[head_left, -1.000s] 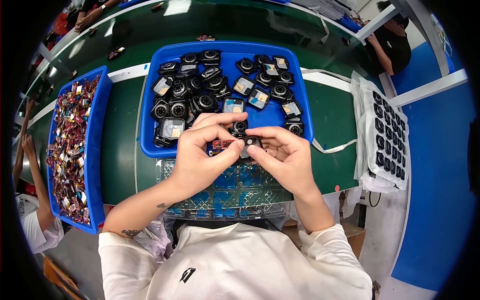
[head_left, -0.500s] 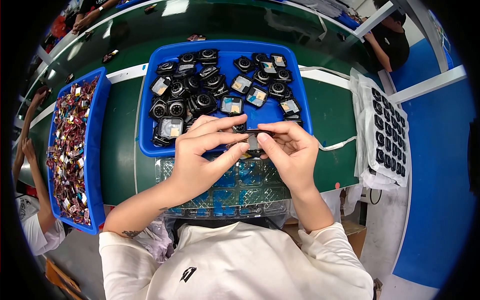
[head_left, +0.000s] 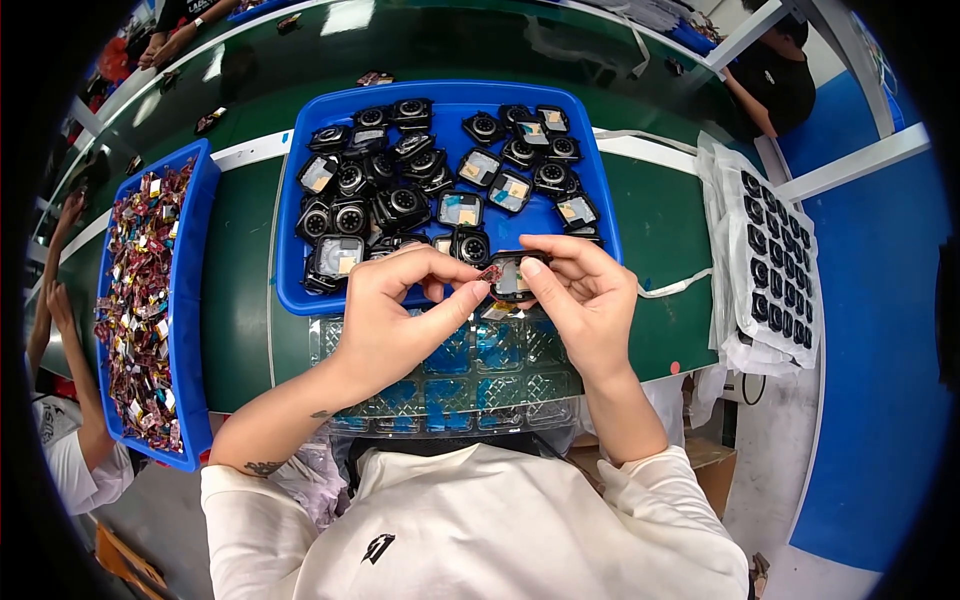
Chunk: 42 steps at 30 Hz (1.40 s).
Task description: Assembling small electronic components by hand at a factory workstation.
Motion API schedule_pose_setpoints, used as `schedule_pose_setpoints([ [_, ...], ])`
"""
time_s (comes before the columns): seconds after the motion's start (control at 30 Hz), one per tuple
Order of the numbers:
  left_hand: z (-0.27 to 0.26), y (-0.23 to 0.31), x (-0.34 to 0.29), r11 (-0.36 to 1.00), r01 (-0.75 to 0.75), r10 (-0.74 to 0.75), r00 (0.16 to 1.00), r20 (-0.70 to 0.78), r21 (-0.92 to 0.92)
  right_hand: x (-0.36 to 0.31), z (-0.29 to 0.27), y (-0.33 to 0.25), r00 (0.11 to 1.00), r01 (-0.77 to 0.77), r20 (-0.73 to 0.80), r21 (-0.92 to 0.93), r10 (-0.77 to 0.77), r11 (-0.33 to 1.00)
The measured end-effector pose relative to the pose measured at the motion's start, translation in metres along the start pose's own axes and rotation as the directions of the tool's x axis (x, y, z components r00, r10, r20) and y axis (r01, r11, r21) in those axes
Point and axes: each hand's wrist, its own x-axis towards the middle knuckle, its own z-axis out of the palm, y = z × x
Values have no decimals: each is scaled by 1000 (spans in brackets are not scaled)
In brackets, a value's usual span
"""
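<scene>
Left of the large blue tray point(head_left: 530, 230), a co-worker's hand point(head_left: 58, 302) shows past the narrow blue bin point(head_left: 194, 300), which is heaped with small red boards point(head_left: 145, 310). On the green belt point(head_left: 440, 45) behind the tray, a loose part point(head_left: 210, 120) now sits further left than a second ago, though the tray itself barely shifts.

At the near edge of the tray, the person's left hand point(head_left: 395, 305) is nearly pinched together, thumb and forefinger narrow on a small red board point(head_left: 492, 273). That board meets the left edge of a black watch casing point(head_left: 511, 292); whether it is attached there I cannot tell. A round-backed casing point(head_left: 470, 246) in the tray now shows more fully beyond the left fingers.

The right hand point(head_left: 580, 300) grips the casing by its right side, thumb on the frame. Half a second ago this casing is tipped on edge, and before that it shows a dark face; now its pale, framed side turns up. To my judgement, that leaves the side and the board accessible to both hands. A clear tray point(head_left: 550, 386) lies below them, nearer the body than the blue tray.

Right of the blue tray stands a white-sheeted stack point(head_left: 717, 250) with rows of black pieces point(head_left: 775, 260).
</scene>
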Motion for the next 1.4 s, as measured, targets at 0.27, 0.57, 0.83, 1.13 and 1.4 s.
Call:
schedule_pose_setpoints([
  [0.27,-3,1,-1,999,-33,34,996,78,-22,-2,0,3,998,48,34,-5,-47,999],
  [0.57,-3,12,-1,1000,11,-15,986,167,26,-1,5,8,987,159,18,-38,-158,987],
  [0.83,-2,9,0,980,192,-184,975,124,-59,-1,6,10,948,312,117,-150,-297,938],
  [1.13,0,5,-1,949,257,-254,966,41,-181,-2,3,11,957,262,130,-7,-259,965],
  [1.4,-2,14,-4,991,107,-110,994,23,83,1,-8,-7,962,70,274,-180,-18,981],
])
